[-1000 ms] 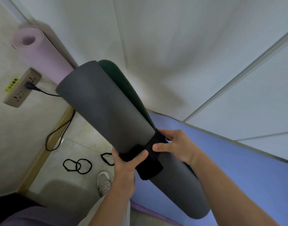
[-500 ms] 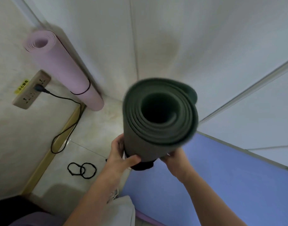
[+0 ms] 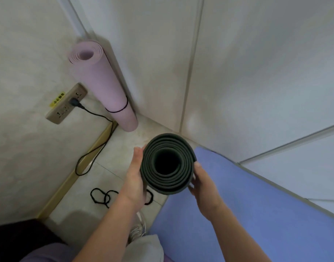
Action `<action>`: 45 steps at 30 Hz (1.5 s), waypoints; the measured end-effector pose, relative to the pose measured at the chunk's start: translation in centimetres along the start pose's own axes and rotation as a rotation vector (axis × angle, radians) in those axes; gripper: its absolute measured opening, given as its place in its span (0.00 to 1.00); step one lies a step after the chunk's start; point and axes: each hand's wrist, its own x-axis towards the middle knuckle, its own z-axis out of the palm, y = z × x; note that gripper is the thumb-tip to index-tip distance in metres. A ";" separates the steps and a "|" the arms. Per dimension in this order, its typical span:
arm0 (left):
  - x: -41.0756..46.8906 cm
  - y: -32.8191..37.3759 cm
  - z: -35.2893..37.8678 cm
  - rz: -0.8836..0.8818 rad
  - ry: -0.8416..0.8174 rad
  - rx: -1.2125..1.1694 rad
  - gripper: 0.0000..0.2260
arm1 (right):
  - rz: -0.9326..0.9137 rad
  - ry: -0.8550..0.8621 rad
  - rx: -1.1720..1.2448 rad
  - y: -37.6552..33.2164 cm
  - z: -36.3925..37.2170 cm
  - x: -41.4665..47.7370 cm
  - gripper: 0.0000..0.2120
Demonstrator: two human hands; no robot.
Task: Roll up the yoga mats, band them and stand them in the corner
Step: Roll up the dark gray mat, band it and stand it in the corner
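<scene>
The dark rolled mat (image 3: 167, 163) is now held upright, its spiral end turned up toward the camera; a second ago it was lying slanted across the view, with a black strap being closed around its middle. The strap is no longer seen, because it is hidden under the top end of the roll. The left hand (image 3: 136, 173) is laid flat against the left side of the roll with straight fingers, and the right hand (image 3: 201, 181) is pressed against the right side in the same way, so the mat is carried between two open palms and not gripped.

The pink mat (image 3: 103, 86) is already banded and is standing in the corner (image 3: 137, 112), leaned on the wall. The dark mat is held over the floor (image 3: 122, 146) just beside it. From this it is judged that the banding of the second mat is finished and that only its placing in the corner is left. A blue mat (image 3: 238, 205) is still spread flat on the right, and loose black bands (image 3: 102, 196) are lying on the floor for it.
</scene>
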 end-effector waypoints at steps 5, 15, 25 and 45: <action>1.0 0.7 -0.9 0.070 0.093 0.146 0.24 | -0.113 -0.076 -0.319 -3.4 1.8 0.4 0.35; 3.9 1.4 -1.5 0.211 0.226 0.559 0.10 | -0.058 0.209 -0.677 -5.3 6.1 3.6 0.21; 5.6 5.2 -3.1 0.156 0.184 0.976 0.04 | -0.081 0.301 -1.181 -8.5 10.0 5.3 0.13; 19.3 18.2 -10.8 0.237 0.233 0.813 0.11 | -0.350 0.298 -1.320 -18.8 20.7 19.0 0.17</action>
